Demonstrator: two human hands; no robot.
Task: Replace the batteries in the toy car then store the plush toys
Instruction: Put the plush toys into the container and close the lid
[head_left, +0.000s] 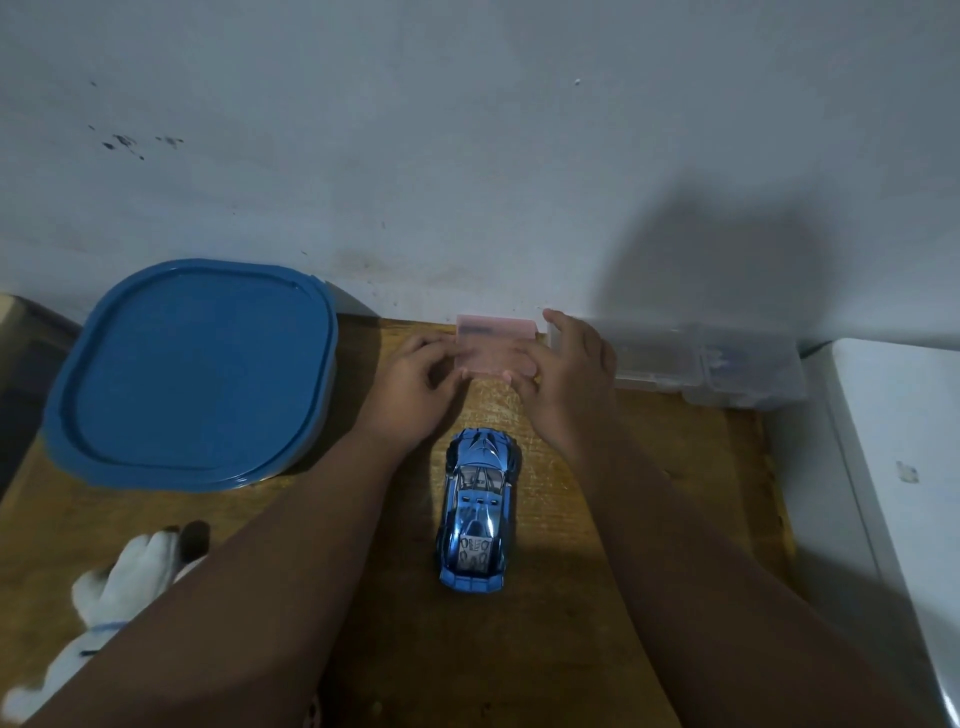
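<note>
A shiny blue toy car (478, 509) stands on its wheels in the middle of the wooden table (571, 623), nose toward the wall. Behind it a small translucent pink box (493, 345) is held between both hands. My left hand (415, 389) grips its left side with curled fingers. My right hand (566, 374) grips its right side, thumb under the front edge. A white plush toy (124, 577) with a dark ear lies at the near left, partly hidden under my left forearm.
A large container with a blue lid (197, 374) fills the table's back left. Clear plastic boxes (701, 364) stand against the wall at the back right. A white appliance or cabinet (893, 467) borders the table's right edge.
</note>
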